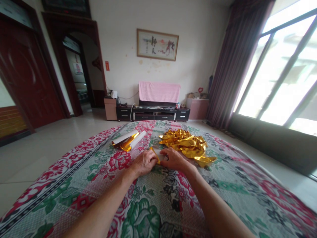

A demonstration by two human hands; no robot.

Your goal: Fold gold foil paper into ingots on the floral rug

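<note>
The green, red and white flowered cloth fills the lower half of the view. It covers a broad surface, and you cannot tell from here what lies under it.

On its far right part sits the loose heap of crumpled, folded gold foil pieces. Well apart from that, to the far left, is the short stack of curled sheets, gold on one face and white on the other.

Between the two and nearer to you lies the small gold-and-white foil sheet. It rests flat on the cloth, just in front of the heap and not quite touching it.

Your left hand is curled at the sheet's left edge. Its grip is narrow, with thumb and fingers closed on a turned-up gold strip.

Your right hand lies over the sheet's right part. Whether its fingers pinch the sheet or only press it down cannot be told from this view.

The sheet looks very light, thin and slick on the gold face. It will probably crease for good wherever it is bent, tear at a sharp tug, and slide on the cloth unless pinned. It is best held at an edge or corner with the fingertips, with the flat of the other hand steadying it.
</note>
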